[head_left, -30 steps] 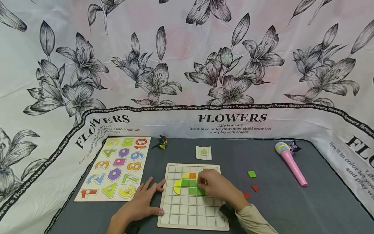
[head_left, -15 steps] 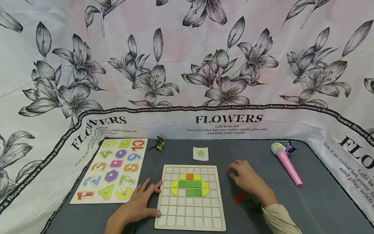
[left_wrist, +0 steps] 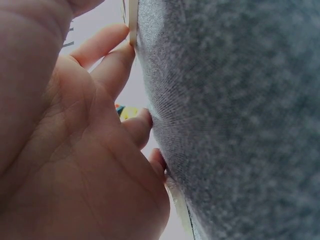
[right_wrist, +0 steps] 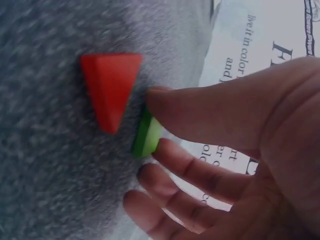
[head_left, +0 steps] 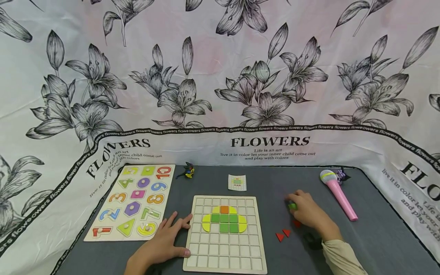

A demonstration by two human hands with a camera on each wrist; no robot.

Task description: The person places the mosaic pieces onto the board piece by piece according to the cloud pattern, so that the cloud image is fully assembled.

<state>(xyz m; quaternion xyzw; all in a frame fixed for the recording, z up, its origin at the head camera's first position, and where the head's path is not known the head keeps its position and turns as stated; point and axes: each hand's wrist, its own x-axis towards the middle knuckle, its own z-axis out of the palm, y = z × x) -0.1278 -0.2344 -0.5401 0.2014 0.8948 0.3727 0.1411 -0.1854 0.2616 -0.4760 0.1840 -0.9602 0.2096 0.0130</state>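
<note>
A wooden grid board [head_left: 225, 259] lies on the table, with green, yellow and orange tiles [head_left: 224, 218] set into its upper middle. My left hand [head_left: 161, 240] rests at the board's left edge, fingers spread, thumb and fingertips touching the side. To the right of the board my right hand [head_left: 309, 210] pinches a green square tile [right_wrist: 147, 136] between thumb and index finger; in the right wrist view the tile is tipped on edge, low over the cloth. A red triangle tile [right_wrist: 111, 90] lies just beside it. Two more red triangles [head_left: 280, 237] lie nearer the board.
A number-and-shape puzzle board [head_left: 115, 208] lies on the left. A small pattern card [head_left: 237, 182] sits behind the grid board, with a little dark figure [head_left: 188, 170] to its left. At the right are a pink toy microphone [head_left: 342, 198] and a purple figure [head_left: 341, 175].
My right hand has left the board, moved right and taken hold of the green square. A yellow tile now shows at the pattern's right side. My left hand has stayed at the board's edge.
</note>
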